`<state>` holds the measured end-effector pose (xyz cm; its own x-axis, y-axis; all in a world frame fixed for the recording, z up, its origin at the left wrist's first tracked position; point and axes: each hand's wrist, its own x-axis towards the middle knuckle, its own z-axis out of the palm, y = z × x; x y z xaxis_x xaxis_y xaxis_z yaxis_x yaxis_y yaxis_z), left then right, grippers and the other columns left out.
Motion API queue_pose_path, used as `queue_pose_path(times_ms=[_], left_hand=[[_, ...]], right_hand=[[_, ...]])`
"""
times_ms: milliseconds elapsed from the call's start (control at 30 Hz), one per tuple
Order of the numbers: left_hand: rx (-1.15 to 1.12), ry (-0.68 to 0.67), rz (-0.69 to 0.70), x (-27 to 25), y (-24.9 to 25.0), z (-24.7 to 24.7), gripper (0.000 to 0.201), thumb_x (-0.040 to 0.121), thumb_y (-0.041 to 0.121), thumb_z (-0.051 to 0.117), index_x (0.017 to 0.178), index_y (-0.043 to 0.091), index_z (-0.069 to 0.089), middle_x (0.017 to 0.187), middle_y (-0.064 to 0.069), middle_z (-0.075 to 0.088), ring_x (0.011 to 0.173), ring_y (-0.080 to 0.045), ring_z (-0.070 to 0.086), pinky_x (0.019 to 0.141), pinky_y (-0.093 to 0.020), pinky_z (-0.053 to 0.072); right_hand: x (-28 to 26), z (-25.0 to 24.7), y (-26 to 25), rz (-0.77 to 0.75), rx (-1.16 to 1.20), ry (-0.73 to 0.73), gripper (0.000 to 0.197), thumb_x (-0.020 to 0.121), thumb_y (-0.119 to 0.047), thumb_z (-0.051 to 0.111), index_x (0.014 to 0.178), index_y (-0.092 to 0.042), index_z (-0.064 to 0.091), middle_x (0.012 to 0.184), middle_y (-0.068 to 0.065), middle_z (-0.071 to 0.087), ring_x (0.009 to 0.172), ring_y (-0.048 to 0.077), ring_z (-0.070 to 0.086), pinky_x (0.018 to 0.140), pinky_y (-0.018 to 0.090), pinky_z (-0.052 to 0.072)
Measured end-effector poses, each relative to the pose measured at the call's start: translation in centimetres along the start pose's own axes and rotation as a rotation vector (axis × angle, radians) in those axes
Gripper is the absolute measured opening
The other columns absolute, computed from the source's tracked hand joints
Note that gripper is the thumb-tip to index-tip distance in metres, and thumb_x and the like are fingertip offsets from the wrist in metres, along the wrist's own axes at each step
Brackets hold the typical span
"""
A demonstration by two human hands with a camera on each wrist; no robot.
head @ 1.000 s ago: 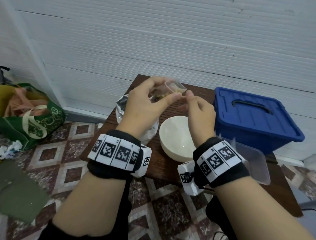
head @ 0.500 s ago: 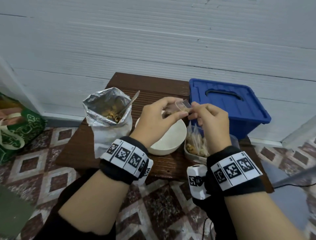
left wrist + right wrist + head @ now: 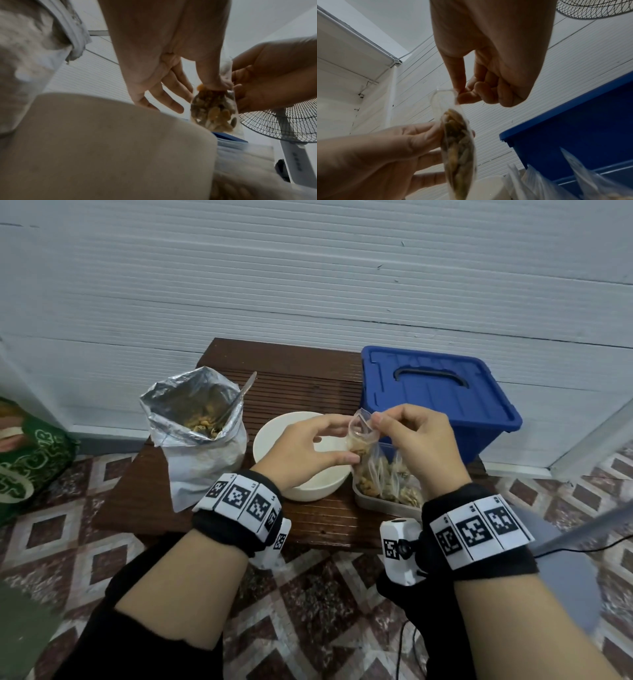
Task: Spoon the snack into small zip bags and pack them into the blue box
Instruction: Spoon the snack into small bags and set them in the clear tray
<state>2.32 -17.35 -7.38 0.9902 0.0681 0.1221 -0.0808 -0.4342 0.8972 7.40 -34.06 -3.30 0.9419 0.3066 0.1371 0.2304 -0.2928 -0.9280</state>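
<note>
1. Head view shows the left hand (image 3: 301, 450) and right hand (image 3: 416, 443) raised together over the tabletop (image 3: 308, 518), both on one small zip bag (image 3: 359, 436).
2. The left hand pinches the bag's filled lower part between thumb and fingers; snack pieces (image 3: 214, 112) fill the bottom of the bag.
3. The right hand pinches the bag's top edge between thumb and forefinger, its other fingers curled in; the mouth (image 3: 444, 97) gapes open.
4. Just below the hands, a clear tray (image 3: 373, 501) at the tabletop's right holds several filled zip bags (image 3: 383, 477) standing upright.
5. Beside the tray, a white bowl (image 3: 274, 429) sits under the left hand; its contents are hidden.
6. Left of the bowl stands an open foil bag (image 3: 202, 460) with snack inside and a spoon (image 3: 239, 395) leaning in it.
7. Farthest back on the right, the blue box (image 3: 438, 402) has its lid on.
</note>
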Motion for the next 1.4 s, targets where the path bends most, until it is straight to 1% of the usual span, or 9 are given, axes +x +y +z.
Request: queue_pose_path(times_ms=[133, 267, 467, 667, 800, 867, 1000, 1200, 1400], left_hand=[[-0.034, 0.053, 0.007, 0.4, -0.3, 0.4, 0.034, 0.073, 0.022, 0.082, 0.101, 0.033, 0.064, 0.098, 0.021, 0.067, 0.099, 0.01, 0.059, 0.093, -0.014, 0.041], [-0.023, 0.114, 0.021, 0.6, -0.4, 0.7, 0.032, 0.072, 0.025, 0.083, 0.091, 0.038, 0.061, 0.09, 0.018, 0.068, 0.09, 0.01, 0.059, 0.085, -0.006, 0.04], [-0.01, 0.099, 0.016, 0.5, -0.3, 1.3, 0.037, 0.07, 0.027, 0.084, 0.1, 0.034, 0.063, 0.089, 0.019, 0.065, 0.089, 0.012, 0.057, 0.081, -0.004, 0.039], [-0.016, 0.125, -0.062, 0.9, -0.8, 0.7, 0.041, 0.079, 0.039, 0.075, 0.116, 0.027, 0.062, 0.106, 0.014, 0.068, 0.1, 0.005, 0.061, 0.078, 0.0, 0.039], [-0.011, 0.161, -0.086, 1.2, -1.0, 0.5, 0.027, 0.088, 0.035, 0.067, 0.114, 0.026, 0.063, 0.104, 0.013, 0.068, 0.099, 0.005, 0.06, 0.083, -0.008, 0.043], [0.003, 0.167, -0.093, 1.3, -1.1, 0.5, 0.024, 0.09, 0.034, 0.065, 0.112, 0.026, 0.063, 0.103, 0.015, 0.066, 0.098, 0.006, 0.059, 0.082, -0.005, 0.042], [0.041, 0.175, -0.113, 1.4, -1.5, 0.4, 0.022, 0.093, 0.032, 0.062, 0.113, 0.024, 0.064, 0.102, 0.016, 0.064, 0.095, 0.008, 0.057, 0.078, -0.002, 0.041], [0.073, 0.202, -0.154, 1.3, -2.0, 0.0, 0.023, 0.094, 0.029, 0.061, 0.115, 0.021, 0.065, 0.107, 0.012, 0.065, 0.097, 0.002, 0.058, 0.082, -0.007, 0.042], [0.125, 0.209, -0.224, 1.3, -2.5, -0.2, 0.028, 0.092, 0.029, 0.064, 0.116, 0.016, 0.065, 0.112, 0.005, 0.067, 0.099, -0.003, 0.058, 0.083, -0.009, 0.039]], right_hand=[[-0.1, 0.0, -0.2, 0.004, -0.011, -0.018, 0.024, 0.089, -0.028, 0.063, 0.077, -0.009, 0.071, 0.076, 0.005, 0.069, 0.061, -0.005, 0.055, 0.061, 0.009, 0.044], [-0.4, -0.1, -0.4, 0.011, -0.05, -0.062, 0.031, 0.079, -0.047, 0.07, 0.088, -0.017, 0.072, 0.082, 0.006, 0.07, 0.074, 0.012, 0.063, 0.07, 0.019, 0.051], [0.0, -0.2, -0.1, -0.053, -0.271, 0.048, 0.006, 0.083, -0.025, 0.071, 0.081, -0.02, 0.072, 0.074, 0.0, 0.068, 0.073, 0.013, 0.063, 0.068, 0.025, 0.051], [0.5, -2.7, 0.3, 0.004, -0.2, 0.273, 0.011, 0.083, -0.02, 0.069, 0.073, -0.017, 0.068, 0.069, -0.008, 0.064, 0.064, 0.001, 0.056, 0.063, 0.014, 0.043], [0.6, -4.2, 1.5, 0.079, -0.236, 0.407, 0.012, 0.083, -0.017, 0.064, 0.072, -0.013, 0.064, 0.066, -0.009, 0.059, 0.065, 0.005, 0.054, 0.067, 0.019, 0.042], [0.7, -4.7, 2.2, 0.117, -0.295, 0.446, 0.014, 0.085, -0.019, 0.063, 0.073, -0.013, 0.064, 0.065, -0.009, 0.057, 0.068, 0.011, 0.055, 0.07, 0.023, 0.041], [0.8, -4.7, 4.1, 0.19, -0.408, 0.434, 0.013, 0.085, -0.02, 0.063, 0.074, -0.014, 0.065, 0.074, -0.002, 0.061, 0.078, 0.015, 0.056, 0.073, 0.025, 0.038], [1.1, -3.1, 7.5, 0.356, -0.353, 0.335, 0.012, 0.08, -0.021, 0.072, 0.069, -0.018, 0.069, 0.082, 0.002, 0.07, 0.087, 0.021, 0.064, 0.084, 0.036, 0.052], [0.9, -2.8, 7.4, 0.387, -0.27, 0.332, 0.011, 0.079, -0.024, 0.075, 0.079, -0.014, 0.071, 0.085, 0.002, 0.07, 0.083, 0.014, 0.059, 0.076, 0.025, 0.042]])
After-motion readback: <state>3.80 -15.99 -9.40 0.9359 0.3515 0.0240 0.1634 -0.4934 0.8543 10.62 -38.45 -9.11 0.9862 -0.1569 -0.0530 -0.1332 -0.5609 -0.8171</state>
